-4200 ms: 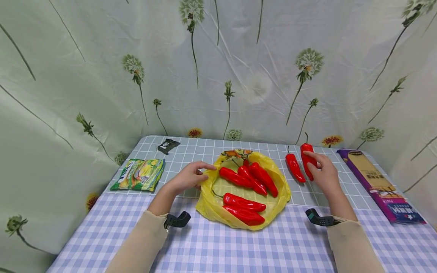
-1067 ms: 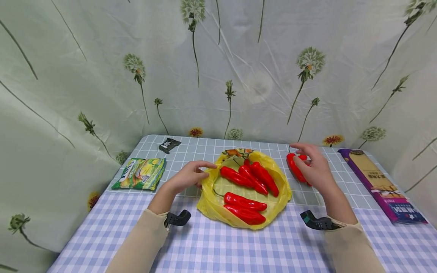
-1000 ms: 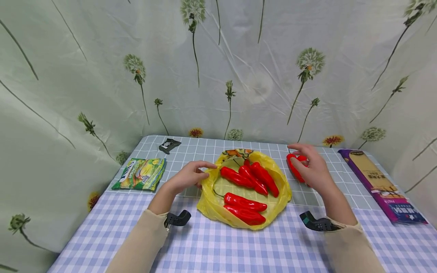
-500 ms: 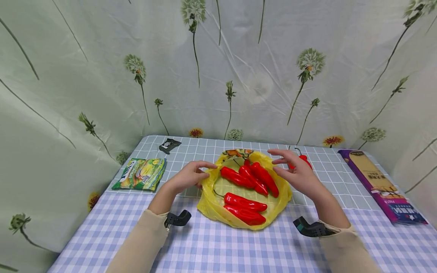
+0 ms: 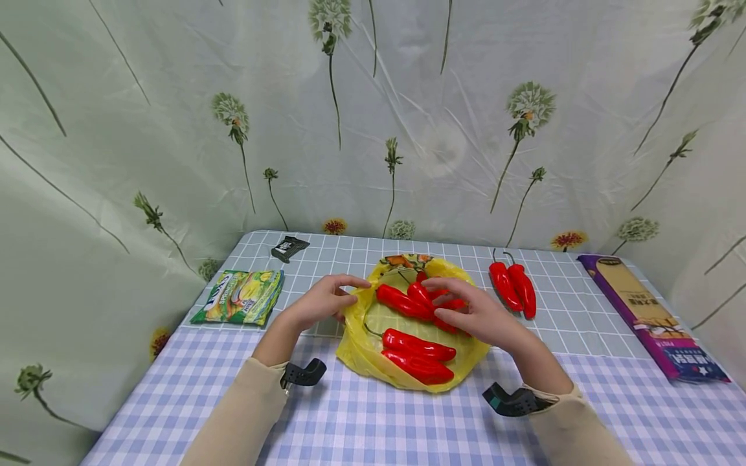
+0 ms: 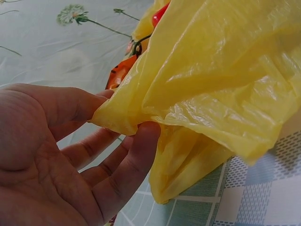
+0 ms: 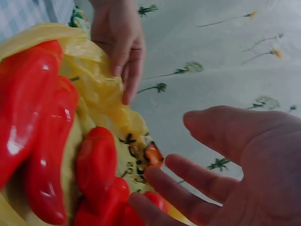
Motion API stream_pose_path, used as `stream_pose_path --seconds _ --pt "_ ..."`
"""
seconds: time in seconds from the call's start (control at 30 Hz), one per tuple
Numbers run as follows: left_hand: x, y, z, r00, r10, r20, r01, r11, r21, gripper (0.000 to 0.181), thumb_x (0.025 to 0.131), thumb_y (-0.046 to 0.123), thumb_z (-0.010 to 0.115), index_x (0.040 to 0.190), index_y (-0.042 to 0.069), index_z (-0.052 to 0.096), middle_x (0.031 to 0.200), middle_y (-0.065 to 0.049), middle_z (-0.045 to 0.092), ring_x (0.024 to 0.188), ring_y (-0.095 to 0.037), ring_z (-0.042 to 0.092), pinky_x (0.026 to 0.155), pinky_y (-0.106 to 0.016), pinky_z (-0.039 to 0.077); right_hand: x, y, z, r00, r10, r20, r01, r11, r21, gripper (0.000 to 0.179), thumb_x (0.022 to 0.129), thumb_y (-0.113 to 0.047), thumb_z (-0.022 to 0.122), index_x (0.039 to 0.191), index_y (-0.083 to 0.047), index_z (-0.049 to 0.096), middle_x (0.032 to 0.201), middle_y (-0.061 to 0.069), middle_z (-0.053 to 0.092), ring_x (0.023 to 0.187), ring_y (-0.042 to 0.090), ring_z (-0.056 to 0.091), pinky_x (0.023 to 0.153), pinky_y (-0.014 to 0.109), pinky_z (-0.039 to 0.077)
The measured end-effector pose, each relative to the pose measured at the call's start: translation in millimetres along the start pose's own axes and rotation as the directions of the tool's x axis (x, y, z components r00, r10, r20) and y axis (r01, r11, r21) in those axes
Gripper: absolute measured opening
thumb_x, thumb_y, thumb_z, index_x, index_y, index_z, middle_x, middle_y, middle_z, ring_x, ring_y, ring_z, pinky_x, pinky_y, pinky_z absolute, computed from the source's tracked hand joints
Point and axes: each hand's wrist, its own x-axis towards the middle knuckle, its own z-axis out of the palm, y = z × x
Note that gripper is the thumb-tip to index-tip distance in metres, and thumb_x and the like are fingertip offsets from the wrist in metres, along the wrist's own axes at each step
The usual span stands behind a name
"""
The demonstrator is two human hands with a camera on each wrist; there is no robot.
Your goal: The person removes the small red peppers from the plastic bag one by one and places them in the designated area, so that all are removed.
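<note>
A yellow plastic bag (image 5: 358,346) lies spread wide at the middle of the table with several red peppers (image 5: 416,344) inside. My left hand (image 5: 322,303) pinches the bag's left rim; in the left wrist view the thin plastic runs between its fingers (image 6: 148,141). Over the peppers at the bag's right side hovers my right hand (image 5: 474,312), fingers spread and holding nothing, partly hiding them. The right wrist view shows its palm (image 7: 277,165) bare beside the bag's printed edge. Two more red peppers (image 5: 513,288) lie side by side on the table, right of the bag.
A green-yellow packet (image 5: 240,298) lies at the left, with a small black packet (image 5: 288,248) behind it. A long purple pasta bag (image 5: 647,310) lies along the right side. A flower-printed curtain (image 5: 373,129) rises behind the table.
My right hand has let go of a pepper, leaving it against the other one on the right, and has moved left over the bag. My left hand stays at the rim.
</note>
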Motion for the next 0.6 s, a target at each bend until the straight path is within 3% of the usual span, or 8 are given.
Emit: stream_pose_path --seconds 0.2,0.6 --pt "0.4 -0.6 0.4 1.000 0.002 0.000 -0.002 1.000 -0.002 0.036 0.099 0.009 0.056 0.133 0.016 0.064 0.144 -0.012 0.055 0.091 -0.021 0.065 0.069 -0.033 0.061 2.9 1 12 0.994 -0.029 0.110 0.032 0.999 -0.027 0.050 0.092 -0.016 0.070 0.140 -0.014 0.054 0.137 0.012 0.059 0.117 0.031 0.063 0.085 0.029 0.060" --pt "-0.3 0.4 0.3 1.000 -0.001 0.013 0.001 1.000 -0.026 0.036 0.098 0.008 0.056 0.133 0.016 0.064 0.142 -0.013 0.057 0.088 -0.020 0.065 0.067 -0.032 0.060 5.6 10 25 0.967 0.035 0.251 -0.035 0.999 -0.007 0.053 0.091 -0.017 0.071 0.141 -0.013 0.053 0.138 0.013 0.058 0.120 0.032 0.059 0.088 0.035 0.060"
